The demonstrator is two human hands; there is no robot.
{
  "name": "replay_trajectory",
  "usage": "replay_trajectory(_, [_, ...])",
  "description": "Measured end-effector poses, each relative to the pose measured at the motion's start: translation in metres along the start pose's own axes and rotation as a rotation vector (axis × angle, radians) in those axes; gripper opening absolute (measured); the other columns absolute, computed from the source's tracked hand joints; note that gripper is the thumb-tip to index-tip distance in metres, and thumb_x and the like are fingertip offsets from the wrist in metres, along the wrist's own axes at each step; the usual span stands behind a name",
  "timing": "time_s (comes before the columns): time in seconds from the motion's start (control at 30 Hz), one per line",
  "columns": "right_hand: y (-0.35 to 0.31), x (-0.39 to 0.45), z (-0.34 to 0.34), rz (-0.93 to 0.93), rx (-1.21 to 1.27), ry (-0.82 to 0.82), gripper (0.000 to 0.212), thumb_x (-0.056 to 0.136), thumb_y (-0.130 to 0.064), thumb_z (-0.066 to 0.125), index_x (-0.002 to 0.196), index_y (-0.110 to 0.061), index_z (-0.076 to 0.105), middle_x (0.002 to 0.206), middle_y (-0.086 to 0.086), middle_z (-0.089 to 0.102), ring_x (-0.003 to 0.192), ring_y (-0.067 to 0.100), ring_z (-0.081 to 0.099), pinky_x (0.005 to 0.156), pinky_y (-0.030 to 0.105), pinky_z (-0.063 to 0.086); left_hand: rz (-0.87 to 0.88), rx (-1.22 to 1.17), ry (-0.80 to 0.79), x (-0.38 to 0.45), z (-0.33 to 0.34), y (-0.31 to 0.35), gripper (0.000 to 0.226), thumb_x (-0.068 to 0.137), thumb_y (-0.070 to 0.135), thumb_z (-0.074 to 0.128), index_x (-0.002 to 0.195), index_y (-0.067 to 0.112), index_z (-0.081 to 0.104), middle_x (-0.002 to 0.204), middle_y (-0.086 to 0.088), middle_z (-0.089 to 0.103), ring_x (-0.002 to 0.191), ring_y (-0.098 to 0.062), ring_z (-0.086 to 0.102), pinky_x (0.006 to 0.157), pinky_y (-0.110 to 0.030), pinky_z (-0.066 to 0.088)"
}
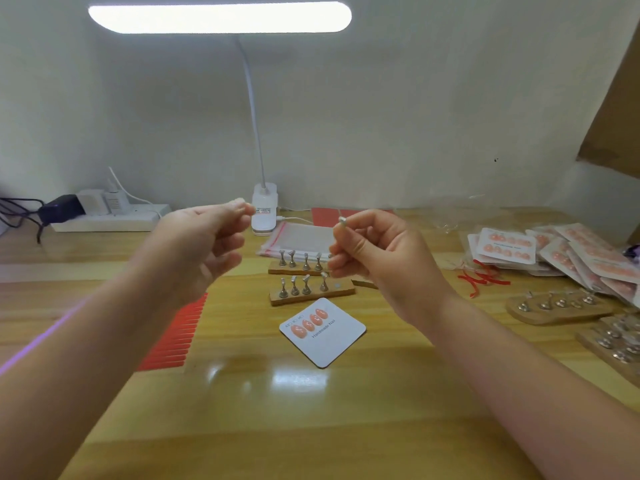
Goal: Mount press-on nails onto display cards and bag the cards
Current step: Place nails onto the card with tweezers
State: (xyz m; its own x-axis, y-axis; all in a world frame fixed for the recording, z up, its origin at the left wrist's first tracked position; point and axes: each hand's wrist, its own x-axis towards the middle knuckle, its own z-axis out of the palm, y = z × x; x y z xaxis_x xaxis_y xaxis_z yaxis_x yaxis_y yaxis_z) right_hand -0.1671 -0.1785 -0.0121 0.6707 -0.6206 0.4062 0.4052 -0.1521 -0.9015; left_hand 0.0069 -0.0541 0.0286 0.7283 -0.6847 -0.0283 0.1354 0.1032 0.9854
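Card [322, 332] before peg stands [311, 292].

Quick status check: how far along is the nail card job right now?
Done: a pile of bagged cards lies at the right. In hand: the card on the table carries four nails in one row; the right hand pinches a metal nail stand, and the left hand pinches something too small to identify. Left: finish this card and bag it from the clear bags.
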Motion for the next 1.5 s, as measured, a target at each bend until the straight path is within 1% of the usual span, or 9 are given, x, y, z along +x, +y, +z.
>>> replay_trajectory(0.1, [0.01,0.0,-0.008,0.071,-0.115,0.08,0.013,0.087,-0.008,0.067,0.094,0.002,0.062,0.074,0.013,0.068,0.062,0.02,0.068,0.059,0.029,0.058,-0.031,0.014,-0.175,-0.01,0.007,-0.005,0.029,0.088,0.021,0.062,0.064,0.019,0.078,0.061,0.008,0.067,0.043,-0.001,0.054,0.038,-0.012,0.04])
replay_trajectory(0.27, [0.02,0.0,-0.017,0.108,-0.269,0.196,0.003,0.09,-0.002,0.063,0.091,-0.002,0.06,0.07,0.007,0.07,0.056,0.018,0.067,0.054,0.032,0.058,-0.079,-0.056,-0.176,-0.014,0.013,-0.003,0.026,0.083,0.017,0.064,0.061,0.017,0.077,0.064,0.003,0.07,0.041,-0.002,0.053,0.036,-0.011,0.038])
replay_trajectory(0.4, [0.03,-0.003,-0.021,0.082,-0.595,0.2,0.005,0.088,-0.016,0.068,0.084,-0.014,0.066,0.072,0.002,0.072,0.053,0.011,0.066,0.053,0.028,0.054,-0.093,-0.056,-0.194,-0.016,0.015,-0.005,0.022,0.081,0.019,0.066,0.063,0.018,0.078,0.069,0.001,0.072,0.042,-0.003,0.054,0.036,-0.013,0.039])
replay_trajectory(0.5, [0.042,-0.003,-0.022,0.047,-0.81,0.222,0.013,0.083,-0.027,0.073,0.071,-0.023,0.069,0.059,-0.011,0.063,0.05,-0.001,0.054,0.055,0.021,0.043,-0.109,-0.051,-0.217,-0.019,0.018,-0.005,0.013,0.073,0.022,0.069,0.065,0.018,0.078,0.069,0.001,0.072,0.041,-0.003,0.053,0.035,-0.013,0.039])
replay_trajectory(0.67, [0.054,0.002,-0.024,0.12,-1.029,0.243,0.02,0.083,-0.039,0.071,0.07,-0.024,0.073,0.059,-0.011,0.06,0.058,0.006,0.052,0.055,0.025,0.038,-0.121,-0.049,-0.234,-0.024,0.023,-0.006,0.012,0.058,0.026,0.071,0.063,0.017,0.077,0.065,0.001,0.07,0.04,-0.003,0.051,0.034,-0.012,0.036])
replay_trajectory(0.93, [0.06,0.008,-0.027,0.155,-1.148,0.185,0.019,0.087,-0.043,0.067,0.086,-0.026,0.078,0.084,-0.011,0.073,0.081,0.009,0.062,0.066,0.026,0.045,-0.137,-0.039,-0.262,-0.026,0.025,-0.01,0.012,0.056,0.024,0.072,0.064,0.017,0.078,0.063,0.002,0.07,0.04,-0.003,0.051,0.034,-0.013,0.037])
replay_trajectory(1.2, [0.06,0.008,-0.029,0.13,-0.973,0.242,0.017,0.085,-0.04,0.07,0.085,-0.025,0.078,0.067,-0.02,0.064,0.064,0.002,0.056,0.057,0.023,0.036,-0.158,-0.025,-0.272,-0.027,0.026,-0.014,0.013,0.058,0.024,0.071,0.066,0.016,0.078,0.063,0.002,0.069,0.04,-0.003,0.05,0.034,-0.013,0.037])
replay_trajectory(1.33, [0.061,0.009,-0.026,0.177,-1.093,0.162,0.019,0.085,-0.042,0.069,0.087,-0.026,0.078,0.093,-0.012,0.073,0.09,0.01,0.063,0.076,0.03,0.049,-0.169,-0.01,-0.264,-0.026,0.026,-0.016,0.013,0.06,0.024,0.07,0.066,0.016,0.078,0.063,0.002,0.069,0.04,-0.003,0.05,0.035,-0.013,0.037])
replay_trajectory(1.5, [0.058,0.009,-0.028,0.209,-1.1,0.128,0.021,0.084,-0.044,0.07,0.092,-0.027,0.078,0.101,-0.011,0.073,0.099,0.011,0.063,0.084,0.033,0.05,-0.176,0.002,-0.264,-0.026,0.026,-0.018,0.014,0.06,0.026,0.071,0.067,0.016,0.078,0.063,0.002,0.068,0.04,-0.003,0.049,0.035,-0.012,0.036])
